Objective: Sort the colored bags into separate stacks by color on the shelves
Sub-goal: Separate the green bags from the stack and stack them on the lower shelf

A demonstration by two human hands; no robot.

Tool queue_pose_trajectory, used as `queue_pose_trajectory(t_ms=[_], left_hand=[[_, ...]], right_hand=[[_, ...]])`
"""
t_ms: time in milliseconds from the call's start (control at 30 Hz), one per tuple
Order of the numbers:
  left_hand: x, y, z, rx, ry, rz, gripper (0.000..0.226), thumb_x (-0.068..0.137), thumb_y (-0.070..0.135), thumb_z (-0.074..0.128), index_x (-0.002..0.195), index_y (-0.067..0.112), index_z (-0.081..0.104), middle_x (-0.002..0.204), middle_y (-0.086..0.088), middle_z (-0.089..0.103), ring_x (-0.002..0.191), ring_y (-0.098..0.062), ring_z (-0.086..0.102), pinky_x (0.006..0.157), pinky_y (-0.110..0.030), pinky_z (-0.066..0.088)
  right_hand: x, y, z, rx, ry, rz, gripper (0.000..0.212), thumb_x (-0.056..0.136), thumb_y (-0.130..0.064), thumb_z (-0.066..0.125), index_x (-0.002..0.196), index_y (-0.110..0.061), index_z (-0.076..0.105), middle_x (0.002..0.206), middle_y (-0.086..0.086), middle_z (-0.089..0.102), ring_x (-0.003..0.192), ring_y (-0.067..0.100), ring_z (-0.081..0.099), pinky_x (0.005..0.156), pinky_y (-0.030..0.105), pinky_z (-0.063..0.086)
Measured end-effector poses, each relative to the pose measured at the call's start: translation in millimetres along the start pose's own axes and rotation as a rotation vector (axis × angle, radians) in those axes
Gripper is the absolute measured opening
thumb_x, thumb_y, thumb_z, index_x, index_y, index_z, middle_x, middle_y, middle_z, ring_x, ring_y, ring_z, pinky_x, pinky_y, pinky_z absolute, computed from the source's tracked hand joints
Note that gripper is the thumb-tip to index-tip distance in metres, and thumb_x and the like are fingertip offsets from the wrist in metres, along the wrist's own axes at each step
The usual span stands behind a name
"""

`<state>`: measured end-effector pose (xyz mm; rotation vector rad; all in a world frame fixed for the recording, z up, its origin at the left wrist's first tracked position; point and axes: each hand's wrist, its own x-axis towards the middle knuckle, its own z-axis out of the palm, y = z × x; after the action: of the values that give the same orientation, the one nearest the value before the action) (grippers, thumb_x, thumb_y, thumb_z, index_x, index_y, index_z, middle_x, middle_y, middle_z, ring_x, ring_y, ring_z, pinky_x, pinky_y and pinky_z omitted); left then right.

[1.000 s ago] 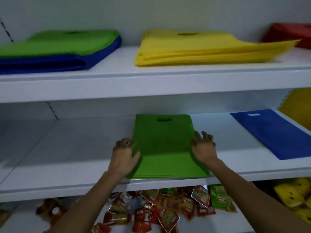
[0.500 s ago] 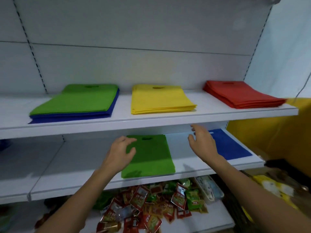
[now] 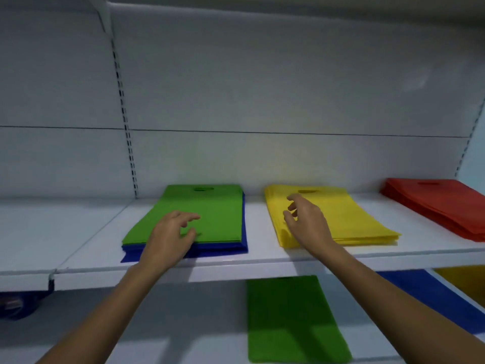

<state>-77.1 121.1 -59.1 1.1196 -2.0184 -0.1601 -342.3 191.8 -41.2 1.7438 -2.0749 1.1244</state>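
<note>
Roughly midway, judging by the layout. On the white metal upper shelf (image 3: 262, 264), left-middle part: flat pile of green non-woven bags (image 3: 199, 216) with cut-out handles, lying directly on a pile of blue non-woven bags (image 3: 217, 249). Two colours in one stack, so not sorted yet.

Further right on the same shelf, apart from that pile: stack of yellow non-woven bags (image 3: 349, 219), single colour, looks done. At the shelf's right end: stack of red non-woven bags (image 3: 441, 206), single colour, looks done, partly cut off by the frame edge.

Below the upper shelf, on the next board down: separate lower green bag (image 3: 291, 319) under the shelf's middle, lower blue bag (image 3: 433, 298) under its right part. Probably the new spots for green and blue; thickness of both impossible to tell.

Left hand (image 3: 170, 237): fingers loosely curled, over the near edge of the green pile at the shelf's front, thumb close to the fabric, nothing visibly gripped. Right hand (image 3: 307, 222): fingers loosely bent, above the left part of the yellow stack, holding nothing; contact unclear.

Left to do, probably: take the green off the blue, carry it below the shelf, then handle the blue likewise. Thin floppy sheets, so easy to catch a blue one along with the green.
</note>
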Motion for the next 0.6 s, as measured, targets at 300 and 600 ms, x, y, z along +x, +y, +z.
queue_pose_trajectory(t_ms=[300,600], left_hand=[[74.8,-118.9,-6.4,0.23,-0.124,-0.412,0.043,0.088,0.031,0.053,0.129,0.018,0.049,0.121,-0.016,0.055,0.11,-0.031,0.05,0.091,-0.037,0.042],[65.5,-134.4,9.1,-0.028,0.071,-0.356,0.037,0.081,-0.002,0.061,0.115,0.011,0.061,0.102,-0.011,0.062,0.091,-0.021,0.056,0.079,-0.02,0.037]], right_hand=[[92.4,-50.6,122.3,-0.091,-0.238,0.093,0.025,0.088,-0.006,0.05,0.112,0.002,0.053,0.111,0.023,0.061,0.106,0.034,0.057,0.083,0.036,0.037],[87.9,-51.4,166.8,-0.085,-0.17,0.247,0.031,0.09,-0.023,0.058,0.104,0.004,0.053,0.108,0.019,0.057,0.101,0.029,0.052,0.069,0.028,0.03]])
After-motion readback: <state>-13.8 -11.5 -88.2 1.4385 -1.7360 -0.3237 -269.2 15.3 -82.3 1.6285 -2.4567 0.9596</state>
